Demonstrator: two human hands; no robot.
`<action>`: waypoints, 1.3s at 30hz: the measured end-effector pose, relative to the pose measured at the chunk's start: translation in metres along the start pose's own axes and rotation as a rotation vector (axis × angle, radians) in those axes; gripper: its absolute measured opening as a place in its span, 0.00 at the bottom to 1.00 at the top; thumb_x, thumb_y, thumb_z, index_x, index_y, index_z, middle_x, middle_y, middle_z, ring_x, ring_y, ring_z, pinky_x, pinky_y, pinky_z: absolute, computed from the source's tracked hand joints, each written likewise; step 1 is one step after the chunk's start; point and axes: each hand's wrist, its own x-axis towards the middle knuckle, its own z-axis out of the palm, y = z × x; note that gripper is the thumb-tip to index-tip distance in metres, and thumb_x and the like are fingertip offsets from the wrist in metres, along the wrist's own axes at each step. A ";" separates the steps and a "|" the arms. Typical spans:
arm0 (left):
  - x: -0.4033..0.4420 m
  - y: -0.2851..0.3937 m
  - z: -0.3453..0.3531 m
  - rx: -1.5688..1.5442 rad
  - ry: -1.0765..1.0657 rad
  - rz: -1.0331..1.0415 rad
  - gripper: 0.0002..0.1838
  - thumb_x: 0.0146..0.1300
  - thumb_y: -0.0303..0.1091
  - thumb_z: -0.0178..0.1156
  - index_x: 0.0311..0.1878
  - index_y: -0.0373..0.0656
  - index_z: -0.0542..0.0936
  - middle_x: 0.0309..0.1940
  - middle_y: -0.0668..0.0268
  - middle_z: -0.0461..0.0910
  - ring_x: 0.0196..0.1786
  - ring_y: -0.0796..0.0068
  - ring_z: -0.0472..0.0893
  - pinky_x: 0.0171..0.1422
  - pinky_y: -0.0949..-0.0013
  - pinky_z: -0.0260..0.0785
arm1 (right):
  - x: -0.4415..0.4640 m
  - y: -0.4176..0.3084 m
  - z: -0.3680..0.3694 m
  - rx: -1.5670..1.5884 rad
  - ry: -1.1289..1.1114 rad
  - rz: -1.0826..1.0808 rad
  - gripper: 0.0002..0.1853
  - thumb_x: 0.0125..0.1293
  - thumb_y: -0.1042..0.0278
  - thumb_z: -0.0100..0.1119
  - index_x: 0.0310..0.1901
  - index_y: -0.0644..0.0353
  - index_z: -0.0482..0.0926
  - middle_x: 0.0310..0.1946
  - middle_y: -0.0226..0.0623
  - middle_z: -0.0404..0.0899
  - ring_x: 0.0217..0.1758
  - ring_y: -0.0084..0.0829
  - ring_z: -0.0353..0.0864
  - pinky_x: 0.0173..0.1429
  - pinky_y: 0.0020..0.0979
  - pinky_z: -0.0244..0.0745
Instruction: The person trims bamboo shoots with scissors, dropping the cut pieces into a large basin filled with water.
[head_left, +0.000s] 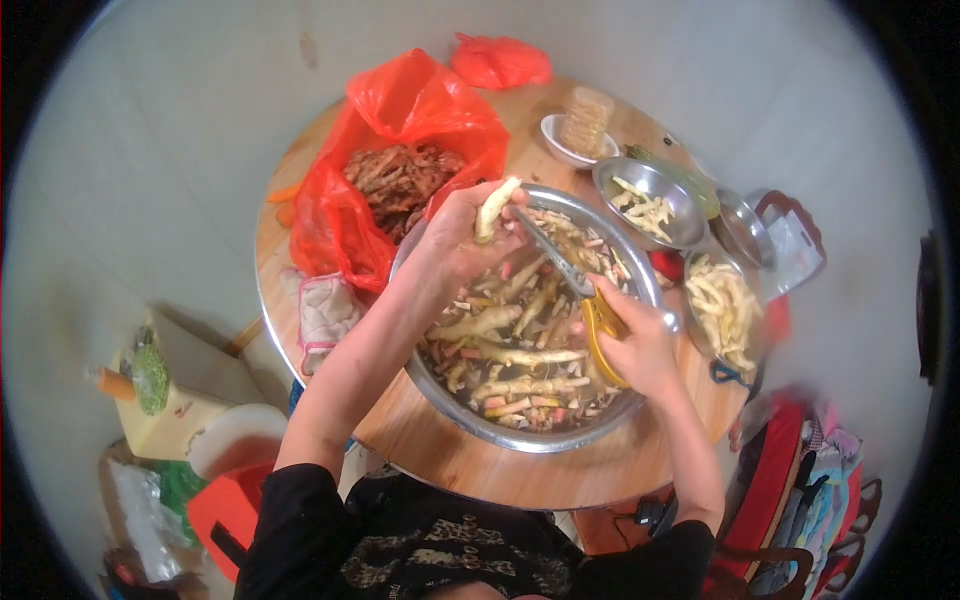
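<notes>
Above the far part of a large metal basin (520, 440), my left hand (470, 235) grips a pale root piece (492, 210). My right hand (635, 340) holds yellow-handled scissors (600, 345) over the basin's right side, their blades reaching up-left to just beside the root piece. Liquid, long pale roots (530, 357) and many small white and pinkish cut bits fill the basin. Behind my left hand, an open red plastic bag (340, 215) holds brown unpeeled roots (400, 180).
A metal bowl (680, 235) with pale pieces stands right of the basin, near a fuller bowl of pale roots (722, 305). A white bowl (555, 150) and red bundle (500, 62) lie farther back. A glove-like cloth (328, 312) rests at the table's left edge.
</notes>
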 end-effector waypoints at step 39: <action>-0.015 -0.005 0.034 0.479 0.121 0.096 0.45 0.74 0.69 0.26 0.59 0.33 0.75 0.55 0.52 0.82 0.39 0.67 0.78 0.54 0.62 0.72 | -0.003 -0.015 0.006 -0.039 0.024 0.135 0.29 0.61 0.71 0.69 0.64 0.68 0.75 0.47 0.55 0.85 0.50 0.39 0.88 0.56 0.34 0.80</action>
